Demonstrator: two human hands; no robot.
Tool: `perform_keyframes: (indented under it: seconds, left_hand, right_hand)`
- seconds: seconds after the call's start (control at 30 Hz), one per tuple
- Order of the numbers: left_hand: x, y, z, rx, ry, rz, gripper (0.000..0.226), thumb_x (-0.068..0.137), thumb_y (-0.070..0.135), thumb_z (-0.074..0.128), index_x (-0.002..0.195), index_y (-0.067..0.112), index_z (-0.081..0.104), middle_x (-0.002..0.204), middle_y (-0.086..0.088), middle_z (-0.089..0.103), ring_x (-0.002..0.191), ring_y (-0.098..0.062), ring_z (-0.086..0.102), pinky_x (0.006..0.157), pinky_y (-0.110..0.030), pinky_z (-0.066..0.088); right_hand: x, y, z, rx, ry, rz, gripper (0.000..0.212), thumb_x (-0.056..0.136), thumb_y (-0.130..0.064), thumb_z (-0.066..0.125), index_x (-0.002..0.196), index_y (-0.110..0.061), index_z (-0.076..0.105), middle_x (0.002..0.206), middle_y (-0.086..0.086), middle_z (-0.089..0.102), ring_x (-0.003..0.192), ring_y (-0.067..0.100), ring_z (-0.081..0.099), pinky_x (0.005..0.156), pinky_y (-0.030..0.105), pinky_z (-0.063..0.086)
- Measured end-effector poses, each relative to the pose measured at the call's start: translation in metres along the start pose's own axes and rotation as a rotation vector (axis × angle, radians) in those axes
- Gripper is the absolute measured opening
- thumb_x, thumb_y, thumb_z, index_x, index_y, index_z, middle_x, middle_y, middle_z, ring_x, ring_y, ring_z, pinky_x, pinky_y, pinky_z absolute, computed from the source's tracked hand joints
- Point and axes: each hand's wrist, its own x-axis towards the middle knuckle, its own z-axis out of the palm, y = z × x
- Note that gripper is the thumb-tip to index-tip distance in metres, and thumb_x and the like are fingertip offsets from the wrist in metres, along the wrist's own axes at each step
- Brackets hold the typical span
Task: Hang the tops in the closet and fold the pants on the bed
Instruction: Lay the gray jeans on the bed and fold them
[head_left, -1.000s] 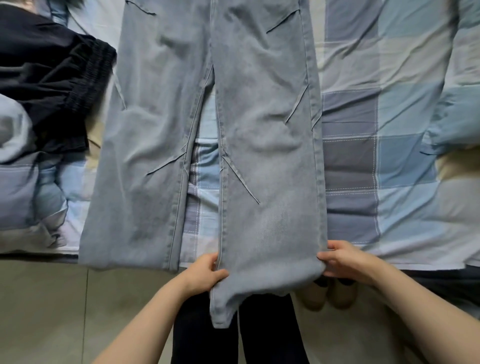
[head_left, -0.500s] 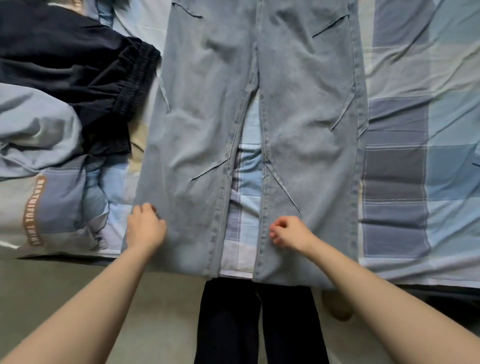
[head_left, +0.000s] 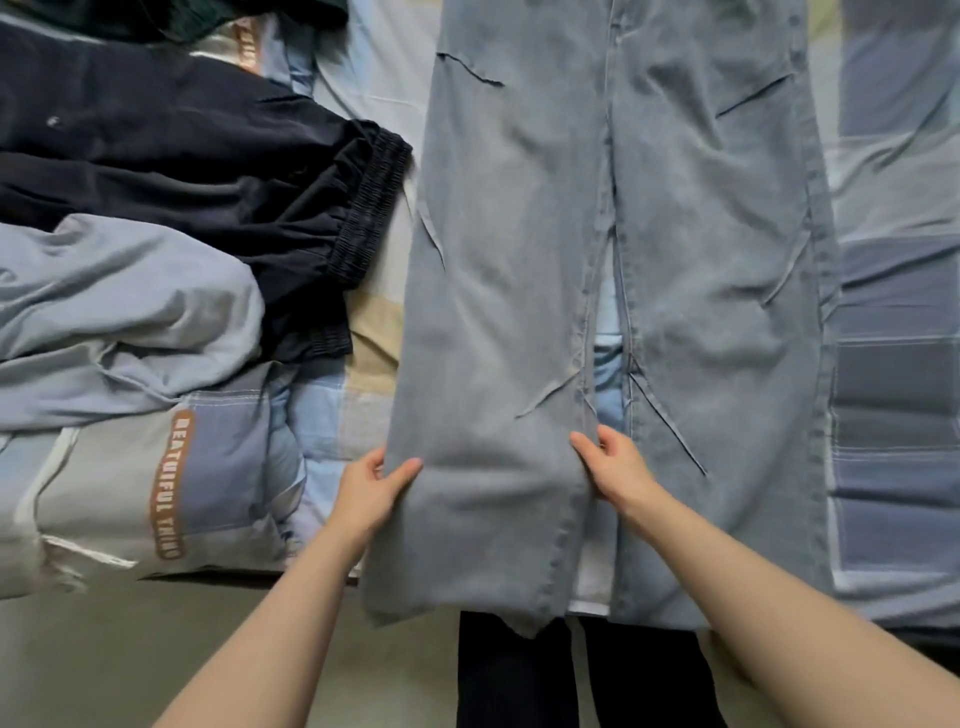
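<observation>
Head view, single frame. Light blue jeans (head_left: 613, 249): laid flat, legs toward the near edge of the bed (head_left: 893, 322), waist cut off by the far frame edge; hems hang just over the near edge of the mattress. Left leg of the jeans (head_left: 493, 467): gripped on both sides, its lower part slightly raised and creased between the hands. Left hand (head_left: 371, 486): thumb on top of the denim at the leg's outer seam, fingers tucked beneath and hidden, pinching the cloth. Right hand (head_left: 618, 467): thumb and curled fingers pinching the inner seam of the same leg; fingertips partly lost behind the fold. Right leg of the jeans (head_left: 727, 364): flat, untouched, a narrow strip of checked bedding showing between the two legs. Dark navy garment (head_left: 197, 171): left of the jeans, rumpled, with an elastic gathered band (head_left: 363, 208) nearest the denim; type not determinable, far part cut off. Grey-blue garment (head_left: 119, 322): near-left, crumpled, partly overlying the navy one. Quilt panel with brown lettered strip (head_left: 169, 483): near-left edge, text small and only partly legible. Person's dark trousers (head_left: 519, 675): below the hems, largely hidden by the jeans. Floor (head_left: 104, 654): pale, near-left.
</observation>
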Motion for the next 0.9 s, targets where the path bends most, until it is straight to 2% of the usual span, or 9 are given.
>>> perform_keyframes:
  seconds: [0.07, 0.17, 0.27, 0.4, 0.47, 0.6, 0.7, 0.8, 0.9]
  left_hand:
    - [-0.004, -0.009, -0.003, 0.110, -0.112, -0.078, 0.021, 0.084, 0.000, 0.071, 0.103, -0.003, 0.063, 0.104, -0.022, 0.070, 0.089, -0.023, 0.066, 0.085, -0.038, 0.054]
    - [-0.004, -0.014, -0.010, 0.498, -0.288, -0.136, 0.020, 0.082, 0.006, 0.070, 0.099, 0.008, 0.060, 0.100, -0.009, 0.067, 0.091, -0.018, 0.062, 0.080, -0.025, 0.047]
    - [-0.006, -0.010, -0.020, 0.861, -0.345, -0.221, 0.025, 0.080, 0.016, 0.070, 0.075, 0.020, 0.045, 0.089, -0.004, 0.059, 0.081, -0.016, 0.053, 0.070, -0.026, 0.044]
    - [0.007, 0.008, -0.014, 0.530, -0.416, -0.277, 0.020, 0.079, 0.004, 0.072, 0.094, 0.012, 0.063, 0.098, -0.010, 0.070, 0.081, -0.017, 0.062, 0.065, -0.025, 0.051]
    - [0.025, 0.041, -0.004, 0.242, -0.318, -0.242, 0.026, 0.084, 0.003, 0.071, 0.109, 0.007, 0.064, 0.103, -0.010, 0.071, 0.083, -0.017, 0.066, 0.062, -0.020, 0.052]
    - [0.077, 0.132, 0.026, 0.013, -0.063, -0.041, 0.011, 0.094, 0.018, 0.062, 0.103, 0.011, 0.060, 0.097, -0.007, 0.066, 0.079, -0.017, 0.062, 0.065, -0.028, 0.050]
    - [0.122, 0.192, 0.042, 0.095, 0.135, 0.061, 0.028, 0.098, 0.034, 0.054, 0.092, 0.007, 0.057, 0.086, -0.008, 0.057, 0.078, -0.018, 0.051, 0.065, -0.036, 0.045]
    - [0.157, 0.234, 0.046, 0.112, 0.276, 0.138, 0.022, 0.093, 0.027, 0.060, 0.093, 0.005, 0.061, 0.095, -0.015, 0.060, 0.080, -0.026, 0.057, 0.061, -0.031, 0.040]
    - [0.177, 0.250, 0.038, 0.240, 0.482, 0.160, 0.021, 0.089, 0.016, 0.060, 0.101, -0.001, 0.061, 0.108, -0.023, 0.064, 0.106, -0.040, 0.057, 0.087, -0.041, 0.044]
  right_hand:
    - [-0.005, 0.014, -0.018, -0.077, 0.017, 0.034, 0.016, 0.095, -0.009, 0.056, 0.085, 0.003, 0.057, 0.074, 0.009, 0.055, 0.065, 0.014, 0.048, 0.055, 0.019, 0.041]
    - [-0.002, 0.026, -0.032, -0.117, -0.092, 0.228, 0.032, 0.092, -0.002, 0.059, 0.070, -0.013, 0.038, 0.059, 0.006, 0.041, 0.050, 0.013, 0.037, 0.036, 0.016, 0.030]
    - [-0.006, 0.032, -0.039, -0.315, -0.308, 0.334, 0.029, 0.091, -0.006, 0.061, 0.071, -0.013, 0.042, 0.060, 0.006, 0.047, 0.049, 0.013, 0.041, 0.037, 0.016, 0.032]
    - [-0.004, 0.024, -0.039, -0.446, -0.353, 0.339, 0.024, 0.094, -0.018, 0.059, 0.075, -0.014, 0.045, 0.066, 0.006, 0.049, 0.051, 0.013, 0.045, 0.043, 0.023, 0.039]
    - [0.019, -0.005, -0.042, -0.213, -0.209, 0.314, 0.018, 0.095, -0.019, 0.058, 0.082, -0.014, 0.046, 0.074, 0.009, 0.051, 0.059, 0.016, 0.047, 0.049, 0.025, 0.043]
    - [0.088, -0.084, -0.059, 0.060, -0.108, 0.223, 0.014, 0.097, -0.023, 0.054, 0.089, -0.013, 0.050, 0.094, 0.019, 0.055, 0.077, 0.023, 0.052, 0.062, 0.030, 0.048]
    - [0.137, -0.133, -0.065, -0.035, -0.036, 0.113, 0.029, 0.095, -0.030, 0.056, 0.073, -0.013, 0.047, 0.086, 0.015, 0.058, 0.082, 0.027, 0.057, 0.075, 0.046, 0.056]
    - [0.166, -0.171, -0.071, -0.285, 0.090, -0.038, 0.031, 0.091, -0.029, 0.059, 0.070, -0.010, 0.049, 0.082, 0.017, 0.056, 0.077, 0.032, 0.061, 0.068, 0.053, 0.058]
    - [0.189, -0.193, -0.085, -0.535, 0.069, -0.100, 0.017, 0.089, -0.020, 0.061, 0.080, -0.005, 0.058, 0.081, 0.020, 0.067, 0.066, 0.032, 0.069, 0.064, 0.045, 0.060]
